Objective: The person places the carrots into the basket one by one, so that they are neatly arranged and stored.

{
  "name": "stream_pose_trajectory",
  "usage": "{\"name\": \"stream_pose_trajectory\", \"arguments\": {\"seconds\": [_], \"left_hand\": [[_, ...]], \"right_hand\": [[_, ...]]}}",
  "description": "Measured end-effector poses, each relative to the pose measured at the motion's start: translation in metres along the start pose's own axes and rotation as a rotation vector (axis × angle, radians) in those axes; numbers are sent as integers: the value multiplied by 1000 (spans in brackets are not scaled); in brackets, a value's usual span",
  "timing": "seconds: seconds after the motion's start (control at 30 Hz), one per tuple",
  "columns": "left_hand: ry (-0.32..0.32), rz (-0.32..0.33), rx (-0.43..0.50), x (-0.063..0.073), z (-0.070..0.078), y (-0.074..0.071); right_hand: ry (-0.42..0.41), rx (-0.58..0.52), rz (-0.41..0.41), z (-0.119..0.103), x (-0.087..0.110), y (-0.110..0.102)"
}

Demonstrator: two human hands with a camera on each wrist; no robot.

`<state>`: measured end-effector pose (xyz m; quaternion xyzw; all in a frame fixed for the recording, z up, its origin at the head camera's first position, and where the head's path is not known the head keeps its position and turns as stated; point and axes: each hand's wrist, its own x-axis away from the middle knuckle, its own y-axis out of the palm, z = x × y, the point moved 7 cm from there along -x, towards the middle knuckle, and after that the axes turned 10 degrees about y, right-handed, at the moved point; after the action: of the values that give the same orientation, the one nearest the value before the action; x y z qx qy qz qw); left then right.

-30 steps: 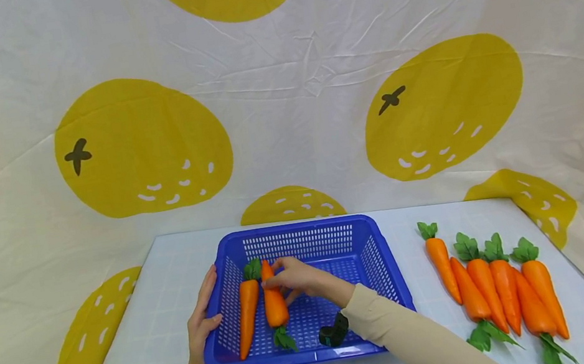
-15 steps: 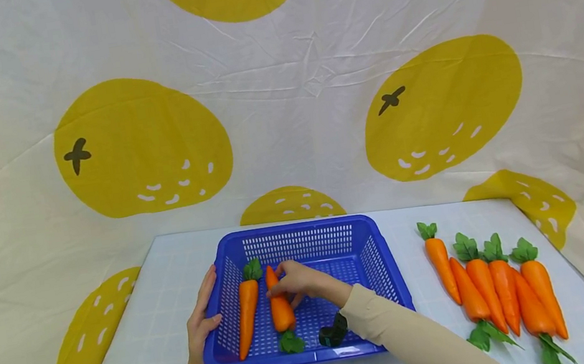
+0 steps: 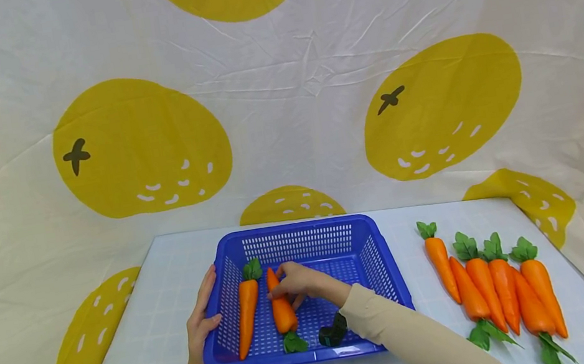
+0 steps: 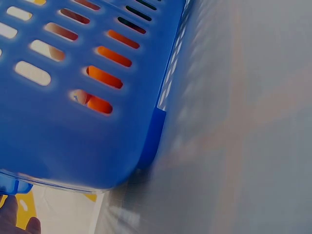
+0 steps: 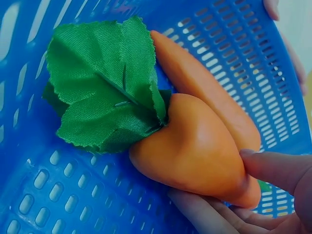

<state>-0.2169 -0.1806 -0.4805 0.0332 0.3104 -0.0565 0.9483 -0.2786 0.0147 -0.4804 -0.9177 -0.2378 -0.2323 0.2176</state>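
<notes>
Right hand [image 3: 296, 279]: grasping. We have thumb and fingers on opposite sides of the held carrot [image 3: 285, 319], nearer its narrow half. Our guess: the slim part suits a pinch and leaves the wide end free.
Held carrot: inside the basket [image 3: 298, 226], left of middle, tip away from us, leaves [image 5: 102, 83] toward the near wall. We can't tell whether it rests on the basket floor or hangs just above.
Neighbour carrot [image 3: 248, 319]: in the basket, next to the left wall, leaves at the far end, tip near. Head view gives us a gap between the two. They point opposite ways; we'd say wide end beside narrow end packs tighter.
Left hand [image 3: 200, 324]: not clenched, no carrot. Fingers extended along the basket's left side, thumb at the rim. We read it as a brace so the basket doesn't slide.
Basket: blue, slotted walls, sitting on the bench [image 3: 178, 255] in front of the person. Within reach of both hands, likely why it's there.
Carrot row [image 3: 505, 288]: six on the bench, right of the basket, well apart from it. We count four with leaves far, two with leaves near. Right-hand side probably suits the right arm.
Backdrop [image 3: 297, 143]: pale cloth, big yellow fruit print, behind the bench.
</notes>
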Motion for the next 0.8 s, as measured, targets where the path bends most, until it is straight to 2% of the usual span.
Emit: {"name": "stream_pose_trajectory", "arguments": {"seconds": [0.3, 0.8], "left_hand": [[25, -3, -6, -1, 1, 0], [39, -15, 7, -1, 1, 0]], "right_hand": [[13, 11, 10, 1, -1, 0], [31, 11, -27, 3, -3, 2]]}}
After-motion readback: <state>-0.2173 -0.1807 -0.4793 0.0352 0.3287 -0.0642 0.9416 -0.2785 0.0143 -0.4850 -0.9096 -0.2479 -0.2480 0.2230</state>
